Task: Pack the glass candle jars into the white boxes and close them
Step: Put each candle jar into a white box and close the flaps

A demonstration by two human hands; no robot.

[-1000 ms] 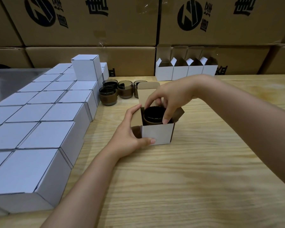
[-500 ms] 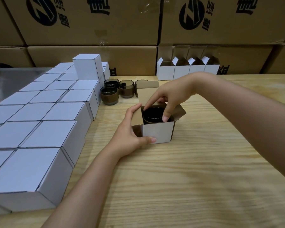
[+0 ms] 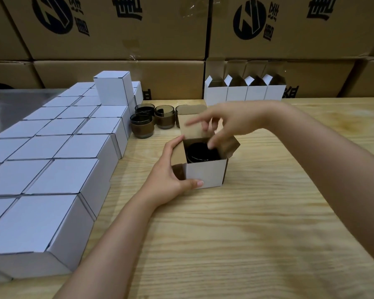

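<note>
Of the two hands, the left hand (image 3: 171,178) grips the near left corner of the open white box (image 3: 205,175), thumb on the front wall and fingers curled at the left flap. The right hand (image 3: 231,121) hovers over the mouth of the box with loosely spread fingers and holds nothing. It is blurred, so I cannot tell if a fingertip touches the jar. Inside the box the glass candle jar (image 3: 200,153) stands upright, mouth upward and axis vertical, and it looks fully seated. So packing seems done and closing is in hand. Next, I think, the side flaps (image 3: 229,145) must fold inward, then the tall lid flap (image 3: 192,126) at the far side of the box comes down and tucks in. Beyond the box, loose jars (image 3: 143,126) wait on the desk (image 3: 246,234). Left of it lie closed white boxes (image 3: 73,147), and far behind it stands a row of empty boxes (image 3: 244,93).
</note>
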